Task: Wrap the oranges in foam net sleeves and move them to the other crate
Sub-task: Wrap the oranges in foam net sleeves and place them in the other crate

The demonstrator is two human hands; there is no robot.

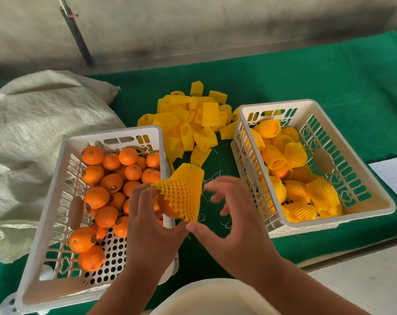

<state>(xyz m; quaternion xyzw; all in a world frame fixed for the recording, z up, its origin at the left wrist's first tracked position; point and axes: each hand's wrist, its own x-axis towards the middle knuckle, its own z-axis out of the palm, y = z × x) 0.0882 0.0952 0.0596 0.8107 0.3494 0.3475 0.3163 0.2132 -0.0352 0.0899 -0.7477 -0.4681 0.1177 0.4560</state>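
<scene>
Orange [168, 209], half inside a stretched yellow foam net sleeve [181, 189], sits against the left hand's [152, 226] curled fingers, which grip fruit and net edge together above the near right wall of the left crate [56, 178]. Left of those fingers, that white slotted crate holds loose bare oranges [106, 178], and a pale woven sack [34, 123] lies beyond it. Past the fingertips, a heap of unused yellow sleeves [193, 123] rests on the green cloth [329, 76]. The right hand [236, 226] hovers just right of the sleeve, fingers spread and bent, holding nothing. Right of it, the second crate [329, 219] contains wrapped oranges [306, 178].
</scene>
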